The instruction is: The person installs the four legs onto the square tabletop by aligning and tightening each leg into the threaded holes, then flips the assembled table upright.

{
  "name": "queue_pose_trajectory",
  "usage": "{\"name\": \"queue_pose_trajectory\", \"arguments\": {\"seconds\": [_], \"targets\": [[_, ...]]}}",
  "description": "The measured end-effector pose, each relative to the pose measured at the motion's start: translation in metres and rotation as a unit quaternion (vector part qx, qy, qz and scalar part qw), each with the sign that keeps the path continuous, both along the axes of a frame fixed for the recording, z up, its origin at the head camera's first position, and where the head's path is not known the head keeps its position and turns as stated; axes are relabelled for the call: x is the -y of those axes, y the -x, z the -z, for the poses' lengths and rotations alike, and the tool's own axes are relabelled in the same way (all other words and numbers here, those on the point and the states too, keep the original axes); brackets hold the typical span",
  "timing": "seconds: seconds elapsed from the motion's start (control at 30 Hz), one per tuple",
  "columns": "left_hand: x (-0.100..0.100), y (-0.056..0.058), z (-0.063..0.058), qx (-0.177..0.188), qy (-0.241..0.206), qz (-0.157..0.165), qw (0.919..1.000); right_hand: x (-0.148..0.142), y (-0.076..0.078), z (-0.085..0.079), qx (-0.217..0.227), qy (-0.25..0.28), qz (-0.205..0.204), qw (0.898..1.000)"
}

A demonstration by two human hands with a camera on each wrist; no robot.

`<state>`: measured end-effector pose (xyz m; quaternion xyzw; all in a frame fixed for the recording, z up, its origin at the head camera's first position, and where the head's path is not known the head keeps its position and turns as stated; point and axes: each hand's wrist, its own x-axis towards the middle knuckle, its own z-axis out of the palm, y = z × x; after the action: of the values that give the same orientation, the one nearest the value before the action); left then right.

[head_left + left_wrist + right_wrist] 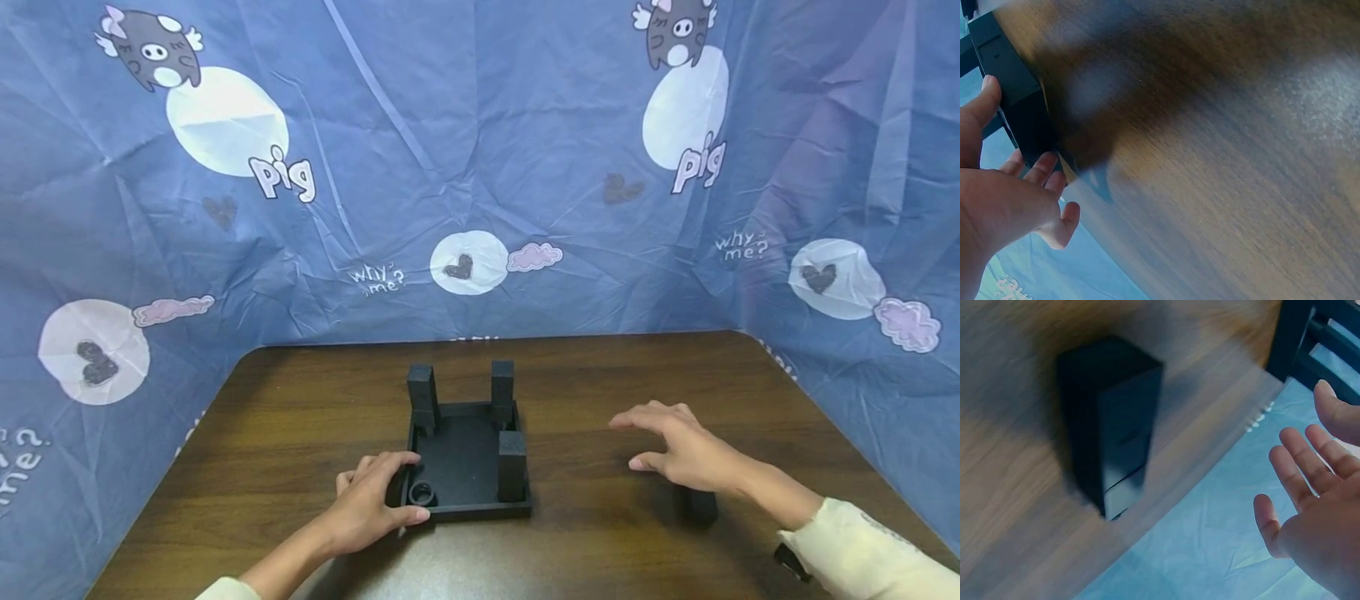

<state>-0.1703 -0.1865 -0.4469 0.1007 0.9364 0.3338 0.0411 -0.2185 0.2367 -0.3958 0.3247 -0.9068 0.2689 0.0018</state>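
A shallow black square tray (pixel 465 458) lies on the table, with black square posts upright at three corners: a far left post (pixel 422 396), a far right post (pixel 502 390) and a near right post (pixel 512 467). A round black socket (pixel 422 494) shows at its near left corner. There my left hand (pixel 367 504) grips the tray, thumb on the front edge and index finger at the left wall. Clear of the tray, my right hand (pixel 686 450) is held in the air with fingers spread, holding nothing. Another black post (pixel 1110 425) is close to it, partly hidden in the head view.
The brown wooden table (pixel 315 400) carries these things. Blue printed cloth (pixel 480 167) hangs behind it and along both sides.
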Motion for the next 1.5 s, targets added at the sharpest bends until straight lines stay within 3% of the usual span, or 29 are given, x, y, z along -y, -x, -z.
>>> {"name": "queue_pose_trajectory", "arguments": {"seconds": [0.27, 0.53, 0.77, 1.03, 1.2, 1.5], "targets": [[0.000, 0.001, -0.001, 0.003, 0.004, 0.002, 1.0000, -0.020, -0.004, 0.006, -0.002, -0.030, 0.017, 0.999], [-0.001, 0.000, -0.001, -0.002, 0.005, 0.001, 1.0000, -0.044, -0.007, 0.010, -0.090, -0.082, 0.000, 0.993], [-0.002, 0.000, -0.001, -0.002, 0.010, 0.000, 1.0000, -0.066, -0.009, 0.013, -0.178, -0.143, -0.037, 0.973], [-0.002, 0.001, -0.001, -0.004, 0.007, 0.001, 1.0000, -0.071, -0.012, 0.017, -0.163, -0.205, -0.071, 0.963], [-0.002, 0.000, 0.000, -0.007, 0.008, 0.002, 0.9999, -0.070, -0.014, 0.024, -0.165, -0.193, -0.107, 0.961], [-0.001, 0.000, 0.000, -0.014, 0.007, -0.001, 0.9999, -0.069, -0.013, 0.035, -0.219, -0.174, -0.146, 0.949]]}}
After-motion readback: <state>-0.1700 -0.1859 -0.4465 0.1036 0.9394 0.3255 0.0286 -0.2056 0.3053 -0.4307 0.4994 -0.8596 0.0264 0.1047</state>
